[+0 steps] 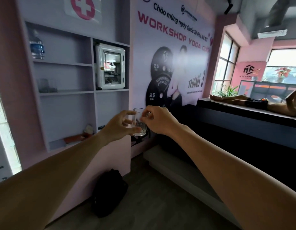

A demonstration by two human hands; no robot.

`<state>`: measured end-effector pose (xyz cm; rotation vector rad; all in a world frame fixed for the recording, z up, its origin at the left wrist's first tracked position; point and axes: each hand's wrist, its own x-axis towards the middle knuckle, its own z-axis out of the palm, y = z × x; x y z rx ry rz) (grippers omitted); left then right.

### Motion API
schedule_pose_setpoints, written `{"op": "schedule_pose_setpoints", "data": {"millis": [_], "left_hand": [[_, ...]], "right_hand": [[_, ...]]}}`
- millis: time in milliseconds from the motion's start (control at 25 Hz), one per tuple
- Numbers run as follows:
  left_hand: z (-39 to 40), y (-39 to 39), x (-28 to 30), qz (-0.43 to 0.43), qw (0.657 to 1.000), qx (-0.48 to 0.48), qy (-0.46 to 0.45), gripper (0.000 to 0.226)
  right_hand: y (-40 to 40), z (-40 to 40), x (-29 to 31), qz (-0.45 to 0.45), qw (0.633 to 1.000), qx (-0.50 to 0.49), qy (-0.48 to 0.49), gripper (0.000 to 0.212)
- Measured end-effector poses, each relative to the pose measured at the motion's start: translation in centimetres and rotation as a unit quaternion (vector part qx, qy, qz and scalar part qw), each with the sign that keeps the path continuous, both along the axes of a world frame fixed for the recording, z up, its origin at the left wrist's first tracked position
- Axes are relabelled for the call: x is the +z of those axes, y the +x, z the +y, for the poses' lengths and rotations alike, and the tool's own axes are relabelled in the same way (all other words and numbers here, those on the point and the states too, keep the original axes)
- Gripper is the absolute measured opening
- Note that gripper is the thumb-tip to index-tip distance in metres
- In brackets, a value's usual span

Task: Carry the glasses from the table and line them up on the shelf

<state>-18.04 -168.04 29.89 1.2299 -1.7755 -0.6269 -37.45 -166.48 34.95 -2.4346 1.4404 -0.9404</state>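
Both hands carry one clear glass [139, 122] toward the shelf [66, 92]: left hand [120, 126] fingers pinching its base, right hand [158, 121] fingers pinching the rim, apparently steadying it.

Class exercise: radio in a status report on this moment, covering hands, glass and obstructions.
Left hand and right hand both gripping one clear glass, mid-air. Shelf unit ahead-left. Path looks clear.

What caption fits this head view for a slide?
Both hands, left and right, hold one clear glass in mid-air before the wall shelf.
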Motion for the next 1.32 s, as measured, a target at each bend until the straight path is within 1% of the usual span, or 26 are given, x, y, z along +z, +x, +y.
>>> {"op": "schedule_pose_setpoints", "data": {"millis": [200, 360, 520, 641, 801, 881, 1041, 1161, 1321], "left_hand": [[-7.7, 5.3, 1.7, 0.002, 1.0, 0.019, -0.012, 0.069], [-13.1, 9.8, 3.0, -0.01, 0.999, 0.045, -0.022, 0.071], [-17.2, 13.7, 2.7, -0.006, 0.996, 0.086, -0.022, 0.069], [-20.1, 16.7, 2.2, -0.007, 0.992, 0.121, -0.02, 0.067], [-24.0, 20.4, 1.8, -0.015, 0.986, 0.167, -0.021, 0.07], [-26.8, 22.6, 2.0, -0.018, 0.98, 0.199, -0.028, 0.07], [-31.9, 26.5, 3.0, 0.0, 0.967, 0.252, -0.039, 0.063], [-34.8, 28.8, 3.7, -0.003, 0.956, 0.289, -0.041, 0.067], [-37.8, 32.5, 3.5, 0.002, 0.936, 0.349, -0.054, 0.073]], "right_hand": [[5.3, -8.1, 1.7, -0.001, 1.0, 0.021, -0.011, 0.007], [9.7, -14.1, 2.8, -0.008, 0.999, 0.046, -0.024, 0.01], [13.8, -19.6, 2.6, -0.001, 0.996, 0.08, -0.029, 0.013], [17.0, -23.8, 1.7, -0.002, 0.994, 0.111, -0.02, 0.01], [20.9, -29.3, 1.3, 0.0, 0.988, 0.149, -0.033, 0.008], [23.2, -32.9, 1.6, -0.007, 0.984, 0.174, -0.038, 0.009], [27.8, -39.8, 2.7, -0.008, 0.973, 0.225, -0.05, 0.009], [31.0, -44.3, 3.6, -0.006, 0.963, 0.262, -0.059, 0.012], [36.2, -49.0, 3.6, -0.005, 0.953, 0.296, -0.063, 0.007]]}}
